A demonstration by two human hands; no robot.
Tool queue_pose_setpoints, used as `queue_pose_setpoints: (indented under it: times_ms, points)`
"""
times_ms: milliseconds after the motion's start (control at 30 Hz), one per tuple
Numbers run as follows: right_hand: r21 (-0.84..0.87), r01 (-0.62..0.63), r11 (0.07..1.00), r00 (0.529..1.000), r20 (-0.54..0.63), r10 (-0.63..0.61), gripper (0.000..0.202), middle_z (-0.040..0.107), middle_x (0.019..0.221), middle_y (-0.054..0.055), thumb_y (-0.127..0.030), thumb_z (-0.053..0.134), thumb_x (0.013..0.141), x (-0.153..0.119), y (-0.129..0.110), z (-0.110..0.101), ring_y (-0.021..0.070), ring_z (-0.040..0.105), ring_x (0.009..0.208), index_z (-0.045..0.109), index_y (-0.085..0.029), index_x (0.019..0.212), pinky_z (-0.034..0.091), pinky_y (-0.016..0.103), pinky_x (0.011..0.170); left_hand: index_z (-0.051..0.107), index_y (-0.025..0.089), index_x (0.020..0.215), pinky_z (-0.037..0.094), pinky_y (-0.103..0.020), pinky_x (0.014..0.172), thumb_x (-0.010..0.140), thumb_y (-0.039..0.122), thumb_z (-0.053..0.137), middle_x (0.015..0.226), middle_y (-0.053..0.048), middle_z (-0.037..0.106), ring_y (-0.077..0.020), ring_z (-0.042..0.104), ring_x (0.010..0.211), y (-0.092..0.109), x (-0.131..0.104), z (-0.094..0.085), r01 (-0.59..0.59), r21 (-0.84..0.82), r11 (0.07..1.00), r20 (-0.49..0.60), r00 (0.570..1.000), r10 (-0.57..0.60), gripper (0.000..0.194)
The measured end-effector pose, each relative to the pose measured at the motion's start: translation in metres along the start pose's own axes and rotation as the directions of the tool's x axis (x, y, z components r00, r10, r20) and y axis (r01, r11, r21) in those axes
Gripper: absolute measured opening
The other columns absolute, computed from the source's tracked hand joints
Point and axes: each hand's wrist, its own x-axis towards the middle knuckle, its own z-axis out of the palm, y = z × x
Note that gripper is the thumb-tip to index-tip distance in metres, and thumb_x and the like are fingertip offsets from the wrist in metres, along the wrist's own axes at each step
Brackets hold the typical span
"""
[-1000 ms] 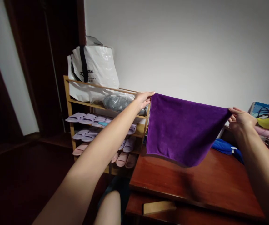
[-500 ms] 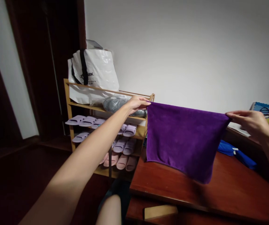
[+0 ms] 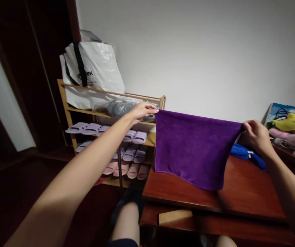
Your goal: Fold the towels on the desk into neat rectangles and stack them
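A purple cloth hangs stretched out between my two hands, above a reddish-brown wooden table. My left hand pinches its upper left corner. The upper right corner is gripped by my right hand, its fingers curled closed. The top edge runs nearly straight, slanting slightly down to the right, while the lower edge hangs loose in a gentle wave close to the tabletop. Behind the cloth's right side lies a blue cloth item with a small white tag.
Left of the table stands a wooden rack with several purple and pink slippers and a white bag. A yellow plush toy sits at the right. A light wooden block lies below the tabletop's front edge.
The view has shifted, bringing more of the right side into sight. My right hand has turned and moved left in the picture. The cloth remains stretched between both hands.
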Motion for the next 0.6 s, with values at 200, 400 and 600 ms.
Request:
queue_pose_setpoints:
  times_ms: [200,400,600]
  points:
    - [-0.002,-0.044,0.999,0.966,-0.255,0.042,0.030,0.062,0.087,0.010,-0.036,0.042,0.085,-0.010,-0.036,-0.005,0.0162,0.055,0.076,0.058,-0.013,0.096,0.041,0.028,0.072,0.051,0.018,0.069,0.037,-0.016,0.052,0.080,0.013,0.061,0.058,0.006,0.051,-0.0074,0.047,0.049,-0.011,-0.003,0.031,-0.152,-0.052,0.987,-0.277,0.952,0.133,0.016]
    - [-0.299,0.281,0.912,0.895,-0.262,-0.362,0.044,0.066,0.097,0.009,-0.039,0.039,0.088,-0.024,-0.034,-0.042,0.0185,0.060,0.082,0.051,-0.020,0.126,0.043,0.028,0.071,0.052,0.020,0.073,0.025,-0.017,0.044,0.079,0.016,0.063,0.049,0.008,0.045,-0.0073,0.038,0.041,0.000,-0.024,0.024,-0.245,0.145,0.959,-0.272,0.922,0.277,0.013]
    - [-0.346,0.421,0.839,0.835,-0.214,-0.507,0.029,0.066,0.095,0.005,-0.038,0.039,0.088,-0.035,-0.027,-0.068,0.0174,0.061,0.084,0.060,-0.025,0.103,0.045,0.027,0.073,0.054,0.021,0.075,0.030,-0.017,0.043,0.079,0.023,0.065,0.051,0.005,0.050,-0.0076,0.042,0.041,0.020,-0.063,0.017,-0.296,0.051,0.954,-0.198,0.933,0.300,0.012]
